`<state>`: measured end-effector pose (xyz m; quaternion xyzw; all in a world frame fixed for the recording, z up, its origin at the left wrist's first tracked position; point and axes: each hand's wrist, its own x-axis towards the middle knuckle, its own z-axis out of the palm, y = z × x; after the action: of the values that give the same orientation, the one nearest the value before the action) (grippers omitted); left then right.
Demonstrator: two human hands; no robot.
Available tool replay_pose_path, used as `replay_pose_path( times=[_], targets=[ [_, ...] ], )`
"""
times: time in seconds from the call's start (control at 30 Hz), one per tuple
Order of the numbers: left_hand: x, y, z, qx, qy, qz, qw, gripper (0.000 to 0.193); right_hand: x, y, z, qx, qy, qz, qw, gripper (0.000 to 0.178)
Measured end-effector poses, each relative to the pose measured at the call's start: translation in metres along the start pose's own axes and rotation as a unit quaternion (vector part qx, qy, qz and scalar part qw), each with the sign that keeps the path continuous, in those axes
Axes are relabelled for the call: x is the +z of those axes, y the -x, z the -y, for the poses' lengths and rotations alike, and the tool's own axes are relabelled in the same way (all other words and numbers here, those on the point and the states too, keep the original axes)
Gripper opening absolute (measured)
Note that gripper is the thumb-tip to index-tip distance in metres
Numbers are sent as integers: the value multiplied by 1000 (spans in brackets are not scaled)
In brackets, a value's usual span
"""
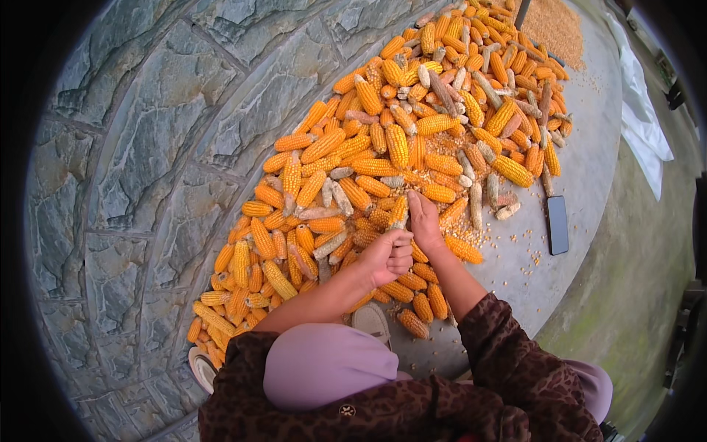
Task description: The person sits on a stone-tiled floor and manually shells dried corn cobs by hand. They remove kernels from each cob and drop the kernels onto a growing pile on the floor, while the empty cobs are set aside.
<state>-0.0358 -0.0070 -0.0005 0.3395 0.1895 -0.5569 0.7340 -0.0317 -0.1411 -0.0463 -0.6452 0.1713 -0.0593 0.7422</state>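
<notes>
An ear of corn (399,211), yellow with a pale end, stands between my hands over the middle of the pile. My left hand (390,258) is closed in a fist round its lower end. Against the ear's right side my right hand (425,219) presses with its thumb and the edge of the palm; its other fingers are mostly hidden. Around both hands lies a large heap of orange corn ears (324,146), mixed with stripped, greyish cobs (340,197). Loose kernels (508,250) are scattered over the grey floor to the right.
A stone-faced wall (155,132) borders the heap on the left. A black phone (557,225) lies on the concrete floor (582,147) at right. Farther back are a mound of loose kernels (554,29) and a white sheet (641,110). My shoe (370,322) touches the near ears.
</notes>
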Motion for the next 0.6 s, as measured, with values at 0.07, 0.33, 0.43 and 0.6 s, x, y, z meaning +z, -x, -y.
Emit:
replay_pose_path(
  times=[0.07,0.33,0.43,0.6],
  targets=[
    [4,3,-6,-17,67,6,998,34,4,2,8,17,-30,18,999,36],
    [7,4,-7,-15,57,2,998,32,-6,6,10,102,-90,120,983,30],
    [7,3,-11,-13,56,8,998,32,-4,7,13,133,-157,80,975,39],
    [0,2,-6,26,-20,-45,998,32,-6,6,12,69,-60,152,984,53]
  ],
)
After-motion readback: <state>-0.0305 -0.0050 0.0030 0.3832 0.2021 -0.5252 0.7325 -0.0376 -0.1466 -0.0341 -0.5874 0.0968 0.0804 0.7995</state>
